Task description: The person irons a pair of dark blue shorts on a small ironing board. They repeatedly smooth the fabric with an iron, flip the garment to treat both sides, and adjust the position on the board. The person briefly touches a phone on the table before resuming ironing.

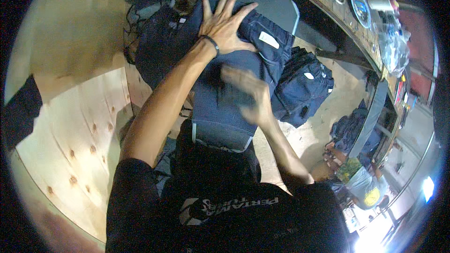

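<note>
A pair of dark blue jeans (220, 112) lies folded lengthwise on a grey board with a pale rim (276, 4). My left hand (225, 21) presses flat on the upper part of the jeans, fingers spread, a dark band on the wrist. My right hand (246, 93) is blurred over the middle of the jeans, fingers loosely apart on the cloth; nothing is gripped in it that I can see. The lower hem of the jeans (220, 138) hangs toward my black shirt.
More dark jeans are stacked at the right (304, 89) and heaped at the left (154, 42). Plywood sheets (79, 126) lie at the left. A cluttered wooden bench (356, 23) runs along the upper right. Another person in a pale shirt (365, 187) sits lower right.
</note>
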{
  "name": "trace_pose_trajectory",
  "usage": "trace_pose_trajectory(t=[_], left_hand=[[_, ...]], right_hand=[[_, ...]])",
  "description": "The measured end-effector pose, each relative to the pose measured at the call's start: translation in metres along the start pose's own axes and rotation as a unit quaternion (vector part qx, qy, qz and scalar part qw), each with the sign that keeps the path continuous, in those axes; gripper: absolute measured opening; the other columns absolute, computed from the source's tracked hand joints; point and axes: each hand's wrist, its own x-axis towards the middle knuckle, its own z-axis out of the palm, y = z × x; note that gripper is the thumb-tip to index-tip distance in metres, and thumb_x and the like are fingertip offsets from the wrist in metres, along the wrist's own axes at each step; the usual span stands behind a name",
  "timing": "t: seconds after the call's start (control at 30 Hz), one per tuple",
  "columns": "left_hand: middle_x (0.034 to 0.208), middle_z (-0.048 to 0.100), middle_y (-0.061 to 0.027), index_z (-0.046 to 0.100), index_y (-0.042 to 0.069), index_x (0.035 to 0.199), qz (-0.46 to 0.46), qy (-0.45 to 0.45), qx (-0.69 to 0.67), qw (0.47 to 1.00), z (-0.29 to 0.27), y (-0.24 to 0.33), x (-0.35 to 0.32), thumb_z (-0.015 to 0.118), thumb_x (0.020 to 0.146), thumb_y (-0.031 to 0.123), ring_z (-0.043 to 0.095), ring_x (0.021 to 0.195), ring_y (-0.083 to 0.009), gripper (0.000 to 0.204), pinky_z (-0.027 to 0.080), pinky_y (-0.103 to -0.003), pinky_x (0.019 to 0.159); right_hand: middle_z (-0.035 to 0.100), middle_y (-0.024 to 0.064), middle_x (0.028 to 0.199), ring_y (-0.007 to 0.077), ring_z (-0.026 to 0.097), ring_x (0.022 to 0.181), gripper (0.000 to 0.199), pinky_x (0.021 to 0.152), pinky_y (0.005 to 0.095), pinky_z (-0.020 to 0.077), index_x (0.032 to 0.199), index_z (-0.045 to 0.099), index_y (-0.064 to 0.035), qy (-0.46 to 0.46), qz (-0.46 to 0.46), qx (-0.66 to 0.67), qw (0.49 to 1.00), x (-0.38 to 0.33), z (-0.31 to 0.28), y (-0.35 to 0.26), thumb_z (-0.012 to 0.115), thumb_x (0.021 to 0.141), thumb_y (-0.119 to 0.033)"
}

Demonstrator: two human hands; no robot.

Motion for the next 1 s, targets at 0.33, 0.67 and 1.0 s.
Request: trace_pose_trajectory(t=[0.33,0.67,1.0], left_hand=[[0.176,0.011,-0.0221,0.031,0.026,0.167,-0.071,0.018,0.03,0.997,-0.026,0.021,-0.029,0.087,0.072,0.061,0.008,0.163,-0.0407,0.116,0.006,-0.085,0.117],[0.152,0.054,-0.0259,0.052,-0.004,0.15,-0.126,-0.163,0.012,0.979,0.049,0.039,-0.44,0.05,0.102,0.002,0.051,0.142,-0.0375,0.049,0.036,-0.046,0.123],[0.152,0.046,-0.032,0.044,-0.007,0.149,-0.219,0.106,-0.18,0.953,-0.039,0.058,-0.263,0.067,0.093,0.018,0.045,0.142,-0.0491,0.066,0.036,-0.053,0.12]], right_hand=[[0.066,0.0229,0.132,0.0443,0.057,0.129,0.072,0.118,0.0591,0.0354,0.142,0.063,-0.0043,0.309,-0.021,-0.272,0.911,0.078,-0.082,-0.023,0.077,0.078,-0.032],[0.056,0.016,0.144,0.0457,0.033,0.154,0.087,0.125,0.0741,0.0113,0.149,0.059,-0.0187,0.315,0.066,-0.399,0.859,0.003,0.054,0.047,0.08,0.066,-0.009],[0.055,0.0207,0.147,0.0432,0.045,0.144,0.082,0.122,0.0646,0.0249,0.151,0.055,-0.0088,0.36,-0.147,-0.158,0.908,0.071,0.029,-0.031,0.084,0.075,-0.009]])
